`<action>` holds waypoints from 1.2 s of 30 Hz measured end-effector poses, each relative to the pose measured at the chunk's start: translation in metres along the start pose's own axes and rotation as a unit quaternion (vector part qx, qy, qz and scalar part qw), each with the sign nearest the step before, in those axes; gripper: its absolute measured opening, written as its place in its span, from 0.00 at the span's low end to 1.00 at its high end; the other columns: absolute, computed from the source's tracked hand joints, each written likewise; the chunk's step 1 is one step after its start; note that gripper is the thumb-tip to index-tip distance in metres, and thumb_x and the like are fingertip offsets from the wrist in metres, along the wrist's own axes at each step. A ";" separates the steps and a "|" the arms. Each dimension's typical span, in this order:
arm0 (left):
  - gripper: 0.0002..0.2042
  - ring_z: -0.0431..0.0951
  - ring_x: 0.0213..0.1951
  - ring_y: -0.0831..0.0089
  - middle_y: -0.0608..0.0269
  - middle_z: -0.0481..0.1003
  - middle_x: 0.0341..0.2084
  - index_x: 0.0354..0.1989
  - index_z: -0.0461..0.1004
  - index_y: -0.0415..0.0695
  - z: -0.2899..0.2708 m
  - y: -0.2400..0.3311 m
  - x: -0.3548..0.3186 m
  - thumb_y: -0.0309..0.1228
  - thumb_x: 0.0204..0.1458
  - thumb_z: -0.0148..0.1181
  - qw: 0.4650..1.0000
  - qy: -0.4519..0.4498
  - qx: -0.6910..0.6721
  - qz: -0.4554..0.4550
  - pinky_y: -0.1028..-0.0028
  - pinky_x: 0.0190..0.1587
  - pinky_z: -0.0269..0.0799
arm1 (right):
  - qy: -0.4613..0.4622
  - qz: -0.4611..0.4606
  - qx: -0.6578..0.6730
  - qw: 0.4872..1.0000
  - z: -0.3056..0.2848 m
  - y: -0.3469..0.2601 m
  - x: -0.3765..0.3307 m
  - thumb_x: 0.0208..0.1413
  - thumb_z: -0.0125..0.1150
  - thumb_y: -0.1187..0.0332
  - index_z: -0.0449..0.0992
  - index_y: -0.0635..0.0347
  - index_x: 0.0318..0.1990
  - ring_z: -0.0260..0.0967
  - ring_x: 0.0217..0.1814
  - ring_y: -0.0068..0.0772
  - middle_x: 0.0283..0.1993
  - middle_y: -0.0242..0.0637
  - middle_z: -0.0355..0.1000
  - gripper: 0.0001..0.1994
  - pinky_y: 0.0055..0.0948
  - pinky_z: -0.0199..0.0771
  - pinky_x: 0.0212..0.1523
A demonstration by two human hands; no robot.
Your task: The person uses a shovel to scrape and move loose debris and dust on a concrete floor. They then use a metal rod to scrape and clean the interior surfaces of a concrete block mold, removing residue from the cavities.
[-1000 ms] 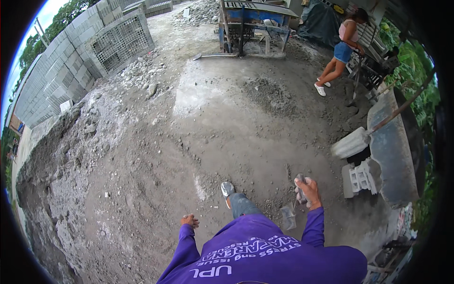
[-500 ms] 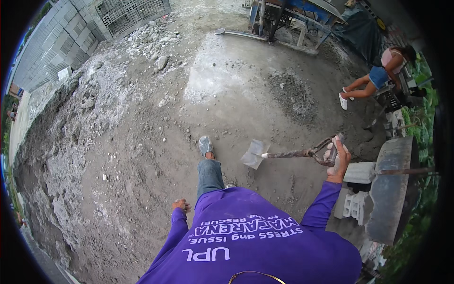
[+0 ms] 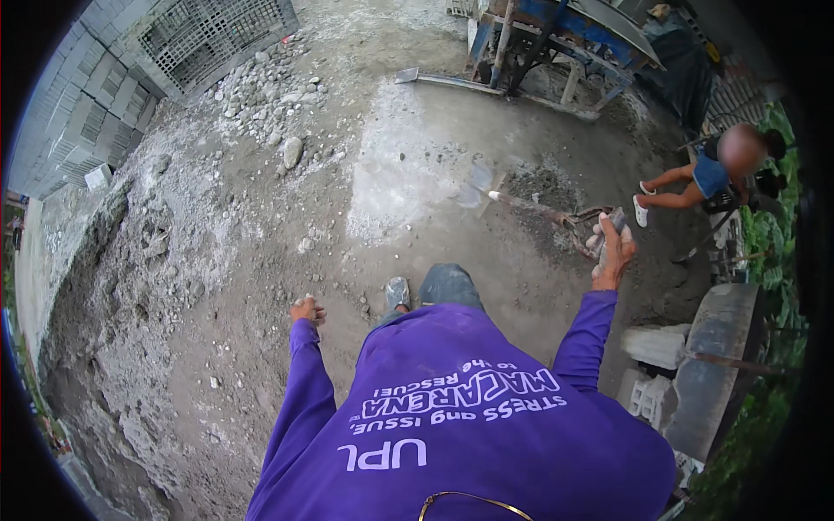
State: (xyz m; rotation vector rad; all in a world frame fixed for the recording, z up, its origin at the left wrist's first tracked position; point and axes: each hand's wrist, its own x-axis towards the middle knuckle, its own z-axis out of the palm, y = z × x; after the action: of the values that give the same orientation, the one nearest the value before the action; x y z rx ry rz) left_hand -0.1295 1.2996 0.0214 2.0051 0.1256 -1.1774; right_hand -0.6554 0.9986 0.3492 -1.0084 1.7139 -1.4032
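Note:
My right hand point(image 3: 613, 250) is closed around the grip of a shovel point(image 3: 532, 207). The shaft runs leftward, away from the hand, to a flat, greyish blade point(image 3: 475, 187). That blade is over the pale patch of ground, beside a small dark heap of gravelly mix point(image 3: 546, 184); whether it touches the ground I cannot tell. Out to the left hangs my left hand point(image 3: 307, 310), empty, its fingers loosely bent and slightly apart, above the grey dirt. Purple sleeves cover both arms.
Stacked concrete blocks point(image 3: 87, 113) and a grated crate point(image 3: 204, 43) stand far left, near loose stones point(image 3: 278, 95). A blue-framed machine point(image 3: 556, 52) and a second shovel point(image 3: 452, 80) are ahead. A person point(image 3: 708, 178) bends at right. Nearer are blocks point(image 3: 656, 346) and a metal drum piece point(image 3: 708, 365).
I have stepped forward, and the shovel blade has moved farther ahead, onto the pale patch by the dark heap. My left hand has swung forward and left. The person at right has bent lower.

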 end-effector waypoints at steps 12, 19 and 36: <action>0.15 0.79 0.25 0.61 0.47 0.79 0.31 0.45 0.72 0.36 0.175 0.261 0.144 0.34 0.54 0.55 0.998 -0.018 0.010 -0.051 0.62 0.24 0.78 | 0.013 0.093 0.030 0.995 0.211 -0.006 0.228 0.50 0.67 0.64 0.75 0.61 0.37 0.64 0.18 0.21 0.25 0.31 0.70 0.12 0.23 0.64 0.20; 0.19 0.78 0.23 0.67 0.52 0.79 0.29 0.47 0.74 0.37 0.307 0.431 0.179 0.41 0.56 0.57 0.988 -0.151 0.004 0.044 0.67 0.25 0.77 | 0.063 0.114 0.065 0.989 0.277 -0.025 0.338 0.52 0.65 0.61 0.74 0.62 0.37 0.64 0.17 0.21 0.25 0.32 0.70 0.14 0.23 0.62 0.17; 0.24 0.80 0.37 0.72 0.52 0.80 0.40 0.52 0.74 0.37 0.707 1.047 0.086 0.47 0.59 0.59 0.739 -0.373 0.081 0.555 0.73 0.41 0.77 | 0.450 -0.011 -0.075 0.890 0.159 -0.198 0.327 0.48 0.71 0.71 0.62 0.82 0.60 0.59 0.16 0.20 0.27 0.37 0.73 0.34 0.21 0.57 0.19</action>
State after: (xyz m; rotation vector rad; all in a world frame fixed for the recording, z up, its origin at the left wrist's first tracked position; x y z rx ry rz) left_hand -0.1059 0.0856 0.3811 1.1358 -1.4185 -1.0202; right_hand -0.6384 0.6149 0.5035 -0.4321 2.4883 -1.9491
